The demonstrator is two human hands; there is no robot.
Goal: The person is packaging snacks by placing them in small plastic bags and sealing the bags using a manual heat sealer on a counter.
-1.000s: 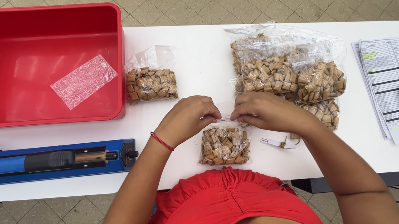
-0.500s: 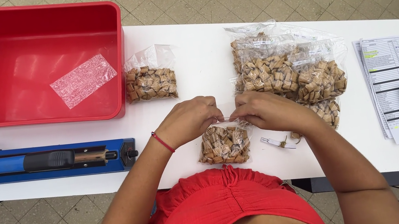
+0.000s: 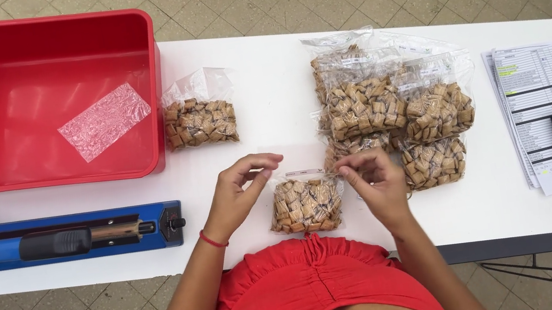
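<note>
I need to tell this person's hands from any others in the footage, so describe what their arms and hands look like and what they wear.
Both arms are bare, with no sleeves showing. The left hand has a thin red band around its wrist. The right hand wears no glove or band that I can see; rings or nail colour are too small to tell. A gathered red garment covers the torso.
</note>
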